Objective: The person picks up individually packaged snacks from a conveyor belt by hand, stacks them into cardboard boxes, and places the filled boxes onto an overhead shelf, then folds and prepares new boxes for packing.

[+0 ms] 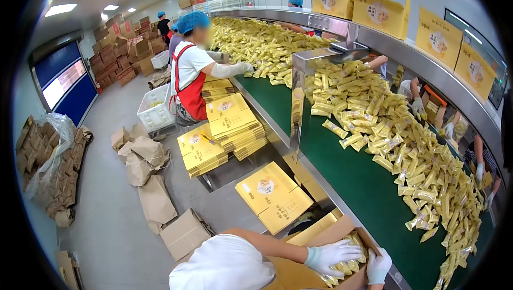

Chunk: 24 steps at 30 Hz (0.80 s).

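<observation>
My left hand (332, 258), in a white glove, lies with its fingers outstretched on yellow wrapped packets (350, 266) inside an open cardboard box (334, 231). At the box's right side, my right hand (378, 266), also gloved in white, grips the raised cardboard wall; part of its fingers is hidden. The box stands at the bottom of the view, beside the conveyor's metal edge. Just beyond it is a stack of flat yellow printed cartons (275, 196).
A green conveyor belt (347, 170) carries a long heap of yellow packets (374, 114). A co-worker in a red apron (192, 98) stands beside more carton stacks (232, 122). Other gloved hands (417, 107) work along the far side. Brown paper sacks (147, 154) lie on the floor.
</observation>
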Tool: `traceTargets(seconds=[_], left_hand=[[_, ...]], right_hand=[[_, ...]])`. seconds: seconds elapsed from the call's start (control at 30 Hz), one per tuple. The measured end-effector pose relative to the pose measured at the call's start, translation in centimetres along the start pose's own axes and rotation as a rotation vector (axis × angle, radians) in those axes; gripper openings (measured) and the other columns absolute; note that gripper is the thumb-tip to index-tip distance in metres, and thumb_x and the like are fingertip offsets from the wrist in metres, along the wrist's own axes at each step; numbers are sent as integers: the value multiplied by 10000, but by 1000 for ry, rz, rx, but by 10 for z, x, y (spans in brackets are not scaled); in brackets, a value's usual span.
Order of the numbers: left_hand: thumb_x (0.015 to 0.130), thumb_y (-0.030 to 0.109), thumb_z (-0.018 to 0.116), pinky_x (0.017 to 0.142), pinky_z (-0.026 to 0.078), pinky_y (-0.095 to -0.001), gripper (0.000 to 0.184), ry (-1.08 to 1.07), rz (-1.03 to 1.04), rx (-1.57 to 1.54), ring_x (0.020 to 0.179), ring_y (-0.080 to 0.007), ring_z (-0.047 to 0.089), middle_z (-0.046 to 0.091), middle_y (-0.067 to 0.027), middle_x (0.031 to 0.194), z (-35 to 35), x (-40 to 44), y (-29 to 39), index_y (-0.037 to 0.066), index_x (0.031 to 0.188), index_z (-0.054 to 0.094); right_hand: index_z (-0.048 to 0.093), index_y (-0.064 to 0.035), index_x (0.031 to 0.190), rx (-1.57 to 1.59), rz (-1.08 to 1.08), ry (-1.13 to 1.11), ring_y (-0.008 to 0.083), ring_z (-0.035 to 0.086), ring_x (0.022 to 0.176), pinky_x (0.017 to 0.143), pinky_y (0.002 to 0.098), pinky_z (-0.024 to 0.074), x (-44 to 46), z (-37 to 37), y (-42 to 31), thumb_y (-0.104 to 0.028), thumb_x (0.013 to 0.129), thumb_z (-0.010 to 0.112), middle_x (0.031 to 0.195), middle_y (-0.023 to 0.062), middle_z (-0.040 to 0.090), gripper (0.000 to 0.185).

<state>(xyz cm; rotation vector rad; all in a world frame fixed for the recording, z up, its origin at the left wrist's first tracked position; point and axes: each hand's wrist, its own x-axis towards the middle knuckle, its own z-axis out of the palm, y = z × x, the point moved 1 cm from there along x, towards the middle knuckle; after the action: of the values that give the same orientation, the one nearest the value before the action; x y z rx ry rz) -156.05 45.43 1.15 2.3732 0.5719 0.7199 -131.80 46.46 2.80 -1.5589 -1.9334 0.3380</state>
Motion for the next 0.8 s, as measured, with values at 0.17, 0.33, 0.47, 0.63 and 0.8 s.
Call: traceTargets(seconds=[0.17,0.33,0.47,0.63,0.8], left_hand=[[913,161,594,1101,401,-466,492,453,-110,-151,1292,-373,516,552,-216,1369,-61,-23,18,-3,1373,527],[928,72,546,989,496,-429,419,782,-426,-393,1126,-377,624,612,-229,1248,-63,-27,-26,-6,1338,571],[873,148,724,992,530,-368,893,5,-650,-439,1212,-316,613,502,-235,1440,-17,-39,-70,24,1580,193],[731,261,905,1193,315,-433,1466,112,-410,-579,1423,-318,398,150,-220,1625,38,3,-64,87,1503,-330],[749,271,897,1235,224,-444,1447,291,-181,-459,1489,-291,265,172,-203,1617,-17,50,-58,100,1502,-326]], right_hand=[[719,-6,1036,-69,-62,135,304,685,894,809,358,533,-22,-44,-42,-87,908,706,970,159,710,151],[705,33,994,-83,290,420,341,679,804,745,392,523,-32,-53,-3,-110,938,642,897,191,700,166],[711,40,800,-391,641,293,448,671,762,691,488,529,-27,-60,38,-330,909,676,812,271,688,388],[622,55,650,-234,538,141,469,626,661,587,512,482,-3,-76,32,-326,912,671,655,275,611,464],[568,53,701,160,354,243,255,543,565,555,424,408,12,-109,10,-249,964,620,630,167,588,404]])
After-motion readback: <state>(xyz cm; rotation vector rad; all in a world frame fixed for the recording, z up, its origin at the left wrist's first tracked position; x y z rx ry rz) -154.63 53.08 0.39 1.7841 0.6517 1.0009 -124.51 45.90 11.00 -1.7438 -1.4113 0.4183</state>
